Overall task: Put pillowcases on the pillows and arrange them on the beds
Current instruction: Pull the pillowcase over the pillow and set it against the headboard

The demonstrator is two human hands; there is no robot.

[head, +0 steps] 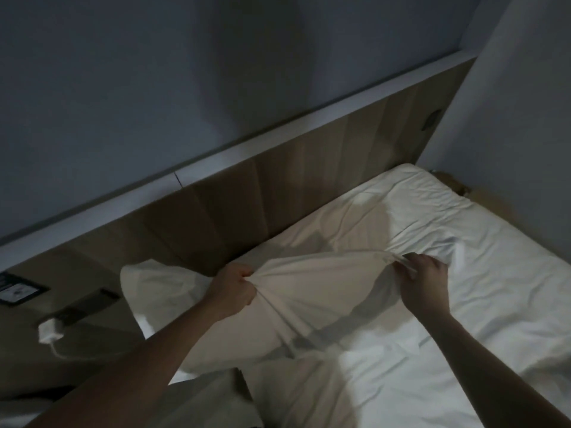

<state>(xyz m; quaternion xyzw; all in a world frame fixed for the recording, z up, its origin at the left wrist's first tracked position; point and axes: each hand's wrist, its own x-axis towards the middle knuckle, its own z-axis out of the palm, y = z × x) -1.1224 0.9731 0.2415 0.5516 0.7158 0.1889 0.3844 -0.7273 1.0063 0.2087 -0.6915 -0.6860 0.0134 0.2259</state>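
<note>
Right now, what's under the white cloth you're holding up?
Under the white pillowcase cloth, stretched between left hand and right hand, only its shadow on the rumpled white bedsheet shows. Anything inside the cloth is hidden.

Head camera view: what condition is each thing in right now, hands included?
Pillowcase: lifted above the bed, stretched taut between both hands.
Left hand: fist bunched on the pillowcase fabric.
Right hand: pinching the pillowcase edge.
Pillow: leaning at the headboard, partly hidden behind the left hand.
Bed sheet: spread over the mattress, wrinkled.
Charger: plugged in by the bed, cable hanging.
</note>
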